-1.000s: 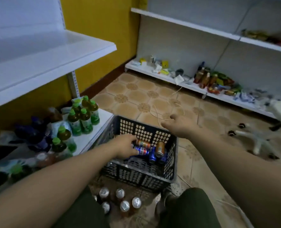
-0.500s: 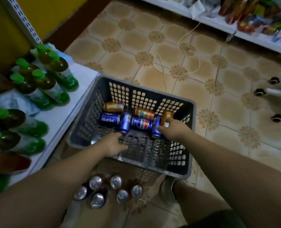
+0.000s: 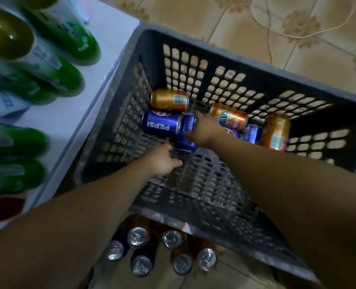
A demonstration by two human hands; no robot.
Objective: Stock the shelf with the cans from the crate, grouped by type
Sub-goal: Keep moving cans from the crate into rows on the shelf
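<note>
A dark plastic crate (image 3: 231, 217) sits on the tiled floor with several cans lying along its far side. Among them are a blue Pepsi can (image 3: 161, 124), an orange can (image 3: 169, 100) behind it, a second orange can (image 3: 229, 117) and a third orange can (image 3: 276, 132) at the right. My right hand (image 3: 204, 130) reaches in, its fingers and thumb wrapped round another blue can (image 3: 186, 141) in the middle. My left hand (image 3: 162, 161) lies low over the crate floor just in front of that can, holding nothing.
A low white shelf (image 3: 68, 113) borders the crate's left side and carries several green-capped bottles (image 3: 54, 74). Several cans (image 3: 137, 236) stand upright on the floor at the crate's near edge. A thin cord (image 3: 298, 32) lies on the tiles beyond.
The view has dropped closer over the crate. My right hand has moved left from the orange can at the right to the blue can in the middle. My left hand stays near the crate floor.
</note>
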